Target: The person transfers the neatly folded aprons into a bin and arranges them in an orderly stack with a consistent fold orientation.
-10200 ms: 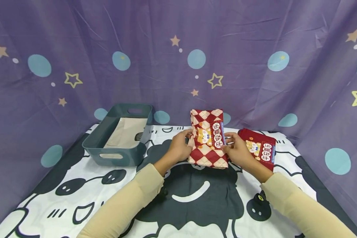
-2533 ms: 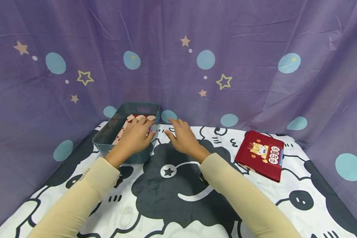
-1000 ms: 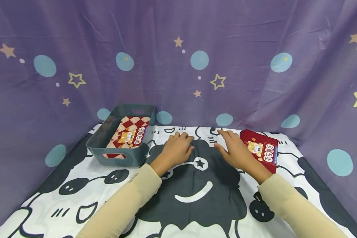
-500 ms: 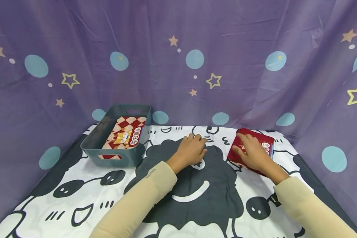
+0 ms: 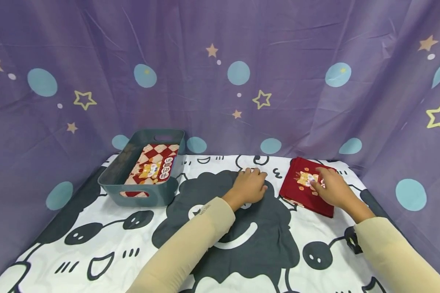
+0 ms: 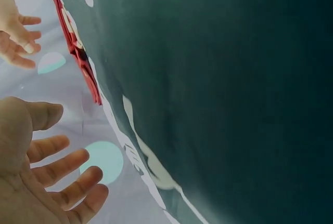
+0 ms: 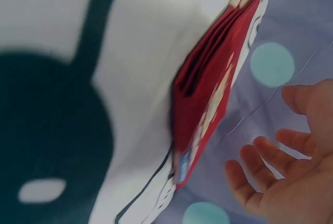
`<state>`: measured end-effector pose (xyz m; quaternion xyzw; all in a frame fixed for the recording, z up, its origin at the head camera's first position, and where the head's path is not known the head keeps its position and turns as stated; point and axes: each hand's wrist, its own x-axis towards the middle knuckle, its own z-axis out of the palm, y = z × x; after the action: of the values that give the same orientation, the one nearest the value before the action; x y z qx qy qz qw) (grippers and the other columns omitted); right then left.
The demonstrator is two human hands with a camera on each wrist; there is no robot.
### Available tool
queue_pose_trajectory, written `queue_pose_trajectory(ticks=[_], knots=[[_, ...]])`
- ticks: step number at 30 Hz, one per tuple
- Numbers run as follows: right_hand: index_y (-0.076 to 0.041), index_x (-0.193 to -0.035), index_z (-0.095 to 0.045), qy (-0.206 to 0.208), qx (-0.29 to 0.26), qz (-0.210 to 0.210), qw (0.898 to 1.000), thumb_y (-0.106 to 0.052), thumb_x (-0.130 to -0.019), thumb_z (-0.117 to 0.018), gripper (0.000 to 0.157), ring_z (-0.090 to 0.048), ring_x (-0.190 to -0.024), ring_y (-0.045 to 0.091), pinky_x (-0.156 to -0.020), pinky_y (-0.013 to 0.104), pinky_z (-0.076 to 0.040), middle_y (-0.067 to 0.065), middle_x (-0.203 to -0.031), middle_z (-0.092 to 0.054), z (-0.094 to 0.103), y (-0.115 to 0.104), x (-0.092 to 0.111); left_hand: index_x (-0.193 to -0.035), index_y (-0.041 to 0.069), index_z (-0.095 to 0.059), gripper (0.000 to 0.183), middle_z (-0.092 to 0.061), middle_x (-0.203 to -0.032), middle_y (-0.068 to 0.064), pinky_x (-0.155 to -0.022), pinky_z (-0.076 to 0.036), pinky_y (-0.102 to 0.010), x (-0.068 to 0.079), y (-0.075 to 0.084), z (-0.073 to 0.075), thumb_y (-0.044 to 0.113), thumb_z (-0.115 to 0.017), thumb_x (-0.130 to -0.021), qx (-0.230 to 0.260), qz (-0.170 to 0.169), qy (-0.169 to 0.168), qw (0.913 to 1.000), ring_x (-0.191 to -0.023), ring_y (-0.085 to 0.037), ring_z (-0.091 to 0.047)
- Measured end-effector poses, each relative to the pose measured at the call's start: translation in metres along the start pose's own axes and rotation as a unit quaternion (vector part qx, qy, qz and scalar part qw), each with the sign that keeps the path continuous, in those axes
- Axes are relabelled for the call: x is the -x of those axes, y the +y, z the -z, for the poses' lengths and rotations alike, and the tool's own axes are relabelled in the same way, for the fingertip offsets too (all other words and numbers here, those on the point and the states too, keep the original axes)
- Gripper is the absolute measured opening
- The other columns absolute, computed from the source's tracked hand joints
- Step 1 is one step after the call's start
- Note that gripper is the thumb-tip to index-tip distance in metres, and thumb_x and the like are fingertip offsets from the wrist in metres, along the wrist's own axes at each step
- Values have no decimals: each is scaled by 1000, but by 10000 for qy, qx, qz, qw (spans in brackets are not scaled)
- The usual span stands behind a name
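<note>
A folded red cloth (image 5: pixel 300 195) with a cartoon animal print lies on the right of the table; the right wrist view shows the thick layered folds of this red cloth (image 7: pixel 208 78). Over its right part hovers my right hand (image 5: pixel 333 188), covering some of the print. In the right wrist view that hand (image 7: pixel 291 161) is apart from the cloth, fingers loosely bent, holding nothing. My left hand (image 5: pixel 250 186) is above the dark middle of the tablecloth, left of the red cloth. Its fingers (image 6: pixel 67 164) are spread and relaxed with nothing in them.
A teal basket (image 5: pixel 157 196) stands at the back left. Inside lies a folded red-and-cream checked cloth (image 5: pixel 152 165) with a similar print. The patterned tablecloth (image 5: pixel 106 244) covers the table, and a purple curtain (image 5: pixel 190 101) hangs behind it.
The checked cloth, held by both hands earlier, is now in the basket and released. Both hands have since moved right, the right one over the red cloth.
</note>
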<state>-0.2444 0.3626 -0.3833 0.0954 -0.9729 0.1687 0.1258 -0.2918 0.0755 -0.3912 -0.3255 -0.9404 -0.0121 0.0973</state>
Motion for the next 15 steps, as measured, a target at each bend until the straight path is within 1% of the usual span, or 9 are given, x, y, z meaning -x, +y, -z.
queue_pose_trajectory(ticks=[4,8,11,12,15], knots=[[19,-138,-44,-128,14,-212,9997,-19,-98,-66,59,-47,-121,59,-103,72,-35,41,-129,-51,0,16,1,-144,20,-57,45,-60,-134,-4,-95,-49,-45,-7,8,-3,40,-55,-104,-23,2,-121,9999,-117,-27,-57],[21,-135,-45,-193,-16,-283,9994,-17,-97,-65,57,-49,-120,59,-102,71,-37,42,-127,-53,0,31,2,-145,20,-57,45,-60,-135,-3,-96,-49,-44,-13,14,-4,40,-54,-104,30,39,-166,9999,-120,-27,-56],[23,-134,-46,-263,-24,-350,9990,-16,-97,-64,57,-51,-117,58,-100,70,-39,43,-123,-55,-1,42,3,-145,19,-57,46,-61,-135,-3,-96,-50,-44,-18,18,-4,40,-54,-104,55,57,-187,9998,-119,-27,-58],[23,-133,-46,-278,-38,-376,9989,-16,-97,-64,56,-52,-116,58,-99,69,-40,43,-122,-56,-2,45,4,-145,19,-57,46,-61,-134,-3,-96,-50,-43,-19,20,-4,40,-54,-104,68,50,-194,9998,-118,-27,-58],[24,-131,-47,-374,-67,-524,9979,-16,-96,-64,56,-59,-101,52,-88,65,-46,39,-106,-62,-3,56,5,-144,18,-58,47,-62,-132,-4,-95,-51,-42,-23,24,-6,41,-54,-103,100,20,-259,9996,-115,-26,-60]])
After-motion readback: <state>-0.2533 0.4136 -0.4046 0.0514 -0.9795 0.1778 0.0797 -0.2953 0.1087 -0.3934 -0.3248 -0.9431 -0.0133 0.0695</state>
